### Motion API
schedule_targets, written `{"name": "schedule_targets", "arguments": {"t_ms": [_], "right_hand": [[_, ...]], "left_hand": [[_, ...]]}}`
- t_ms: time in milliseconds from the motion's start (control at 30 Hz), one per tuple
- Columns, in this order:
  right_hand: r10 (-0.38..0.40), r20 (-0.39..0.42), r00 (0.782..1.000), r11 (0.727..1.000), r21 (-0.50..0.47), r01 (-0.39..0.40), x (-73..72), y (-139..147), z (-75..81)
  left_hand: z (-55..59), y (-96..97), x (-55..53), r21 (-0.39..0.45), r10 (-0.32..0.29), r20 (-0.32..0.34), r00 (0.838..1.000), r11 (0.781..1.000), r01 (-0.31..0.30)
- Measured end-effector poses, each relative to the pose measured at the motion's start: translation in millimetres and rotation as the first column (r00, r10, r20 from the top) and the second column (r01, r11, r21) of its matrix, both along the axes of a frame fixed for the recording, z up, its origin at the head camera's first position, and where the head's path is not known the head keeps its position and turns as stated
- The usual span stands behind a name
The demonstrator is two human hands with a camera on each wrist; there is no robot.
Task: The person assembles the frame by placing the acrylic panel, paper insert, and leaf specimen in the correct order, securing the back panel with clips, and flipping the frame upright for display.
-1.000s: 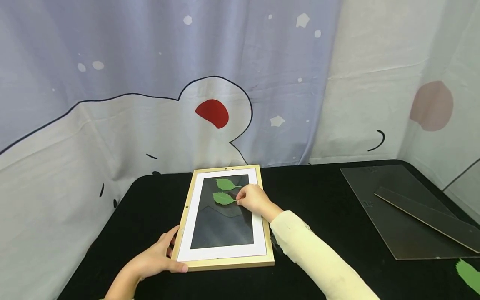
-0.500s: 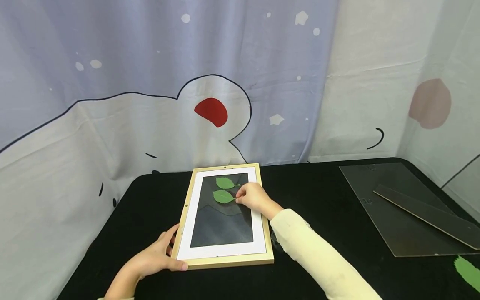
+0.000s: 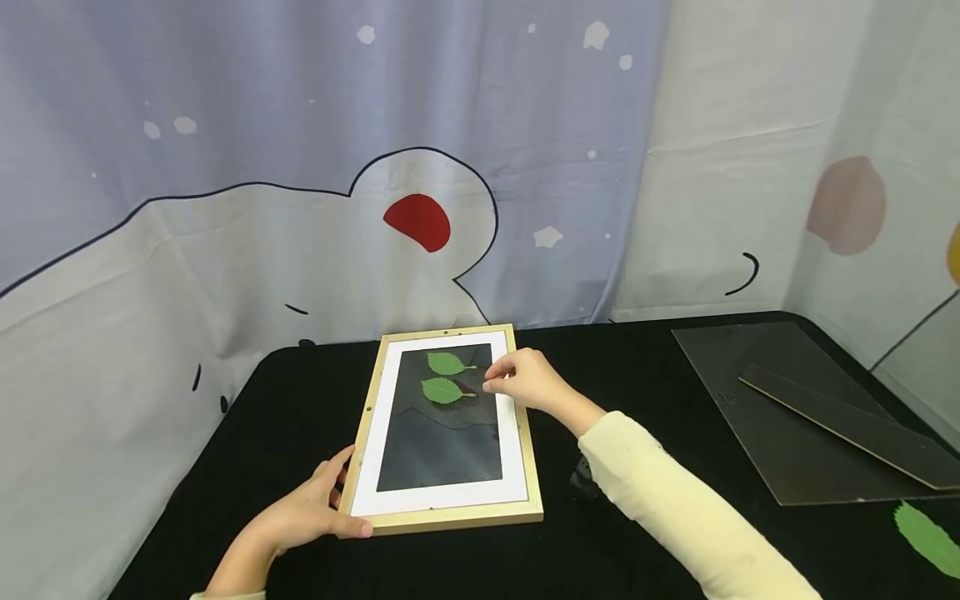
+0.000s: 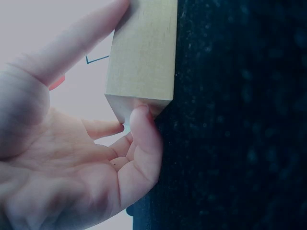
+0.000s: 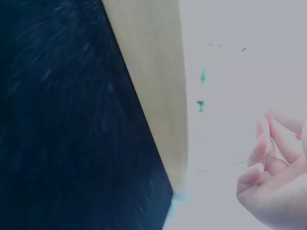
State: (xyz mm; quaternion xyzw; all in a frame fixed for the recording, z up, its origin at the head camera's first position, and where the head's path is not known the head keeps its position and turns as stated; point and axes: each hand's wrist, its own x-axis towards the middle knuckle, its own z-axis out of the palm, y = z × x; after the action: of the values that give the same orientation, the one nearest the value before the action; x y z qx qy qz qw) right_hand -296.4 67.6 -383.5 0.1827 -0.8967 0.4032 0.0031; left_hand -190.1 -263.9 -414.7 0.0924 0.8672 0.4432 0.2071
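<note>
A light wood picture frame (image 3: 457,524) lies on the black table, with a white mat (image 3: 442,502) around a dark panel (image 3: 438,458). Two green leaves rest one above the other on the panel's upper part: the upper leaf (image 3: 446,363) and the lower leaf (image 3: 441,390), stems to the right. My left hand (image 3: 303,512) grips the frame's near left corner; in the left wrist view a fingertip presses the wooden frame (image 4: 144,52) at its end. Over the frame's right side, my right hand (image 3: 536,382) hovers with fingers loosely bent, holding nothing, apart from the lower stem.
On the right lies a large dark board (image 3: 750,417) with a narrow dark strip (image 3: 840,429) across it. Another green leaf (image 3: 928,537) sits at the right edge of view. A small dark object (image 3: 583,479) is beside my right sleeve. A printed curtain (image 3: 300,250) hangs behind.
My right hand has let go of the lower leaf's stem and moved right, lifting off. Both leaves stay on the panel. My left hand keeps its grip on the frame.
</note>
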Motion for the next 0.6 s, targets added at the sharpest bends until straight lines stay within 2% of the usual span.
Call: {"name": "schedule_targets", "arguments": {"t_ms": [233, 400, 600], "right_hand": [[-0.002, -0.079, 0.997, 1.0, -0.018, 0.0, 28.7, 48.1, 19.5], [-0.029, -0.142, 0.989, 1.0, 0.008, 0.03, 53.4, 83.6, 33.5], [-0.077, -0.206, 0.976, 0.997, 0.004, 0.08, 80.5, 120.2, 42.5]], "left_hand": [[-0.6, 0.1, -0.2, -0.027, 0.02, 0.007, 1.0, 0.999, -0.02], [0.4, 0.9, 0.1, -0.042, 0.039, 0.029, 0.999, 0.998, -0.037], [0.1, 0.5, -1.1, -0.038, 0.025, 0.017, 1.0, 0.999, -0.024]]}}
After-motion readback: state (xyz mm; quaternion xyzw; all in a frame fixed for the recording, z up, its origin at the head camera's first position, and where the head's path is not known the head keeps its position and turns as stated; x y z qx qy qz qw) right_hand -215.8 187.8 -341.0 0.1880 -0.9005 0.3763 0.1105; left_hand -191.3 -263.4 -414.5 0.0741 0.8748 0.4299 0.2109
